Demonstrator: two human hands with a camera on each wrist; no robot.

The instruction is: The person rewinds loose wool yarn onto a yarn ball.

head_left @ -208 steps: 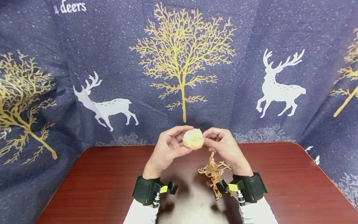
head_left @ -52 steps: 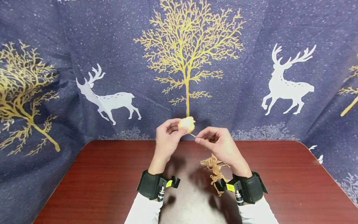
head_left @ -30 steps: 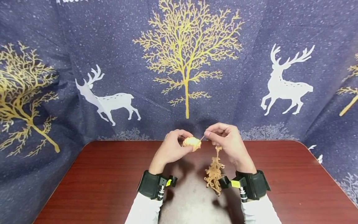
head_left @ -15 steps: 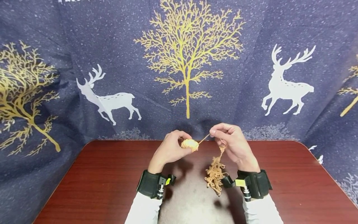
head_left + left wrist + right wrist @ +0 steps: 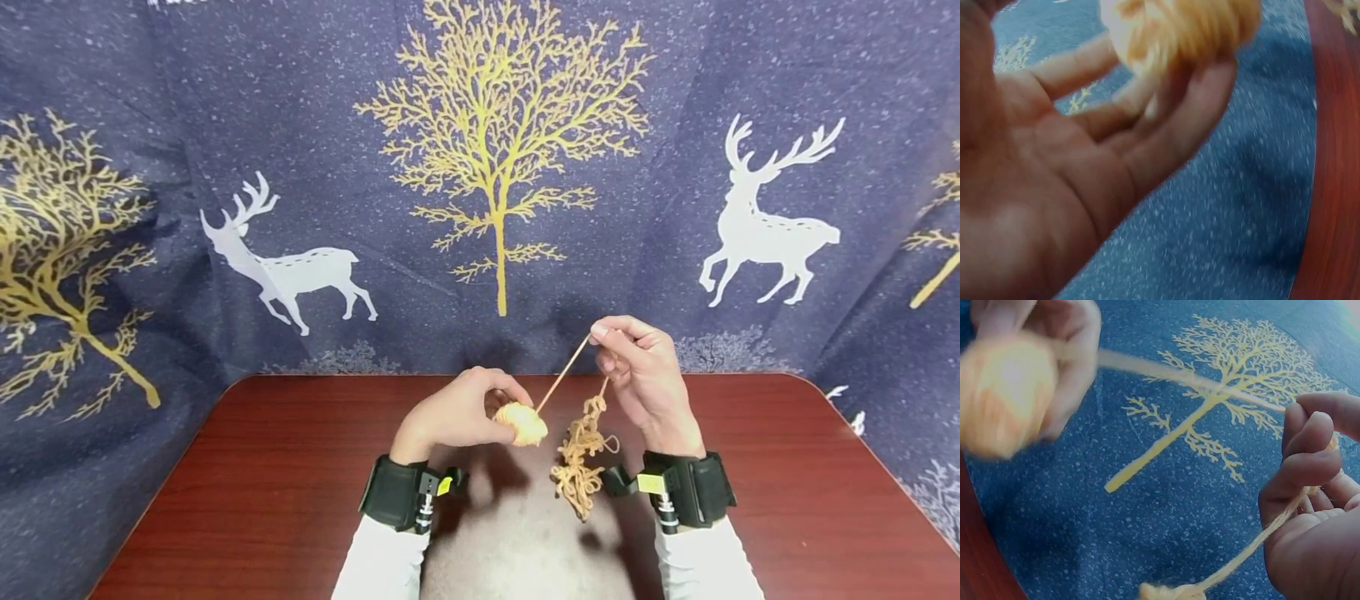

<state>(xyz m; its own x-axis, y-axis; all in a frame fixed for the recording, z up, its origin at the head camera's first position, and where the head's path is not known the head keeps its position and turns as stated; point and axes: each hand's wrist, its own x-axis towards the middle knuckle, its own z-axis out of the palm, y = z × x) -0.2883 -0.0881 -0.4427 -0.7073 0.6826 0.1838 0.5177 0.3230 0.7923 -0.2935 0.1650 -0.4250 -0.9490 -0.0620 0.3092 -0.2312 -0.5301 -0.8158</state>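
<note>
My left hand grips a small pale-orange ball of yarn between thumb and fingers, above the table's middle. The ball appears blurred at the top of the left wrist view. Higher and to the right, my right hand pinches a strand of yarn between thumb and forefinger. That strand runs taut and slanting from the ball to the fingertips. From beneath the right hand's curled fingers the yarn continues down to a loose, looped tangle of tan yarn, which hangs or rests just left of the right wrist.
A reddish-brown table with rounded far corners lies under both hands, with a bright glare patch near its front. Behind it hangs a dark blue cloth printed with trees and deer. Each wrist wears a black camera strap.
Over the last second my right hand has risen and moved right, drawing out a longer strand. My left hand has lowered slightly with the ball. Earlier, both hands were close together at the ball.
</note>
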